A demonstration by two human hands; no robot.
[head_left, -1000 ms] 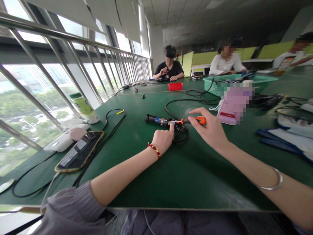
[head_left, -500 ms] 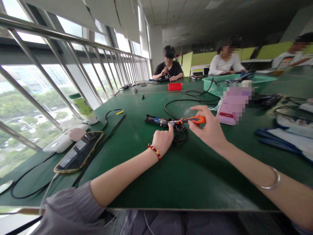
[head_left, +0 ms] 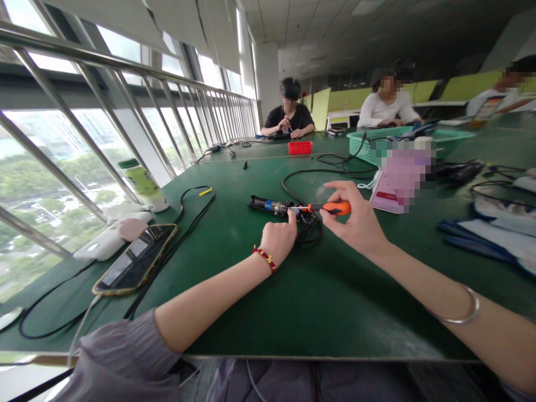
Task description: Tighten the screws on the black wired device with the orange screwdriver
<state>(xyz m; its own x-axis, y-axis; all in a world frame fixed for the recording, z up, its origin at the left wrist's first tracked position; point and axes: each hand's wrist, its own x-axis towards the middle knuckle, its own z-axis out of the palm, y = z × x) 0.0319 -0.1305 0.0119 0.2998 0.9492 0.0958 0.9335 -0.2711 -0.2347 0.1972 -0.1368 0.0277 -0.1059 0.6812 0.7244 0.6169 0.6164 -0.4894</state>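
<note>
On the green table lies a black cylindrical device [head_left: 262, 204] with a blue band and a silver section; loose wires [head_left: 309, 220] and dark parts show at its right end. My left hand [head_left: 280, 240] is closed against the near side of this device, the index finger pressed on it near the silver section. An orange and black screwdriver [head_left: 335, 207] lies nearly level in my right hand [head_left: 352, 215], pinched between thumb and fingers. Its shaft points left into the device beside my left fingertip. The exact spot where the tip touches is too small to make out.
A phone [head_left: 136, 259], a white case and a green cup [head_left: 142, 184] stand left by the railing. Behind the device are a red tray [head_left: 300, 148] and black cable. A pink phone [head_left: 387, 195], green basket [head_left: 364, 148] and gloves [head_left: 494, 234] are right. Several people sit beyond.
My right hand and the screwdriver have shifted slightly left, and the handle looks turned a little. My left hand and the device stay almost where they were.
</note>
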